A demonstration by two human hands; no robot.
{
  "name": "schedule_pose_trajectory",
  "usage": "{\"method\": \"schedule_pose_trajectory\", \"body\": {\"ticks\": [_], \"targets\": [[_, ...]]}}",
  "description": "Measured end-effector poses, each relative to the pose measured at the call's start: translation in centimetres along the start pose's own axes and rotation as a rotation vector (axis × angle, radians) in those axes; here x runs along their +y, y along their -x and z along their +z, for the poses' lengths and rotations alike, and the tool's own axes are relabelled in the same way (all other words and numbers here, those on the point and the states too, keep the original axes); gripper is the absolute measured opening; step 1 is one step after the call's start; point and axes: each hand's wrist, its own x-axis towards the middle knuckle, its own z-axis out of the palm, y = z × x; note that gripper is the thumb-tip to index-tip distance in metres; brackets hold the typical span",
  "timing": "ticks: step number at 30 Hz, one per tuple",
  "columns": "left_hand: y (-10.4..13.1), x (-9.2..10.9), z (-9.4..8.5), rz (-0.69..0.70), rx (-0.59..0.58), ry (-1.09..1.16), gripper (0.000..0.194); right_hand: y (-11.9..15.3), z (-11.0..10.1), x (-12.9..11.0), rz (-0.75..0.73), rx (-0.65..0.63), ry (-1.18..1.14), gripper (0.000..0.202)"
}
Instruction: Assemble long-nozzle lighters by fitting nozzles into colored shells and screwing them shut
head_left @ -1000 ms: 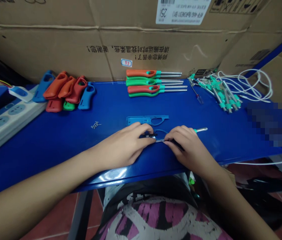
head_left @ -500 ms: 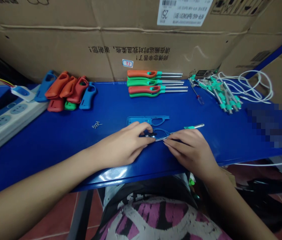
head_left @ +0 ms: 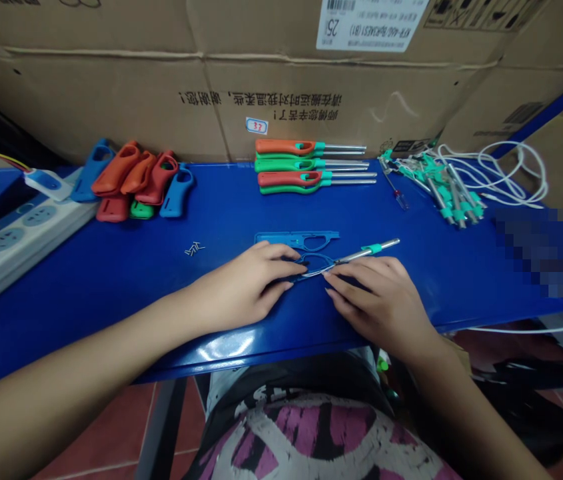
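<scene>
A blue lighter shell half (head_left: 320, 256) lies under my left hand (head_left: 264, 283), whose fingers bend over its handle end and hold it, with the thumb at the near edge. Much of that shell is hidden by the hand. Thin white wires (head_left: 315, 273) run along the shell's near side to my right hand (head_left: 378, 290), which pinches them close to the trigger loop. A metal lighter tube (head_left: 356, 255) with a teal collar (head_left: 372, 249) extends to the right beyond my right fingers. Just behind lies a second blue shell half (head_left: 281, 239), apart from both hands.
Small screws (head_left: 194, 249) lie left of the hands. Coloured lighter shells (head_left: 121, 175) are piled by a white power strip (head_left: 21, 230). Several assembled lighters (head_left: 286, 180) lie at the back. On the right are metal tube assemblies (head_left: 448, 190), a screwdriver (head_left: 401, 199) and a white cable (head_left: 536, 167).
The metal tube's outer end has shifted slightly left and farther back, showing more of the tube. My left fingers have moved a little left, and the thumb has drawn away from the wires.
</scene>
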Motion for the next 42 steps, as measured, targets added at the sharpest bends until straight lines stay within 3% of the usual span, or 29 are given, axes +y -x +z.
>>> {"method": "schedule_pose_trajectory", "body": {"ticks": [11, 18, 26, 42], "targets": [[0.00, 0.00, -0.61, -0.023, 0.000, 0.086, 0.031, 0.02, 0.11, -0.02, 0.007, 0.010, 0.001, 0.024], [0.38, 0.09, 0.21, 0.059, -0.044, -0.115, 0.037, -0.24, 0.21, 0.00, 0.018, -0.007, -0.043, 0.018], [0.36, 0.22, -0.07, 0.160, -0.098, -0.333, 0.042, -0.26, 0.19, 0.04, 0.051, -0.030, -0.084, 0.022], [0.35, 0.80, 0.16, 0.144, -0.112, -0.386, 0.043, -0.27, -0.08, -0.12, 0.058, -0.001, -0.124, 0.013]]}}
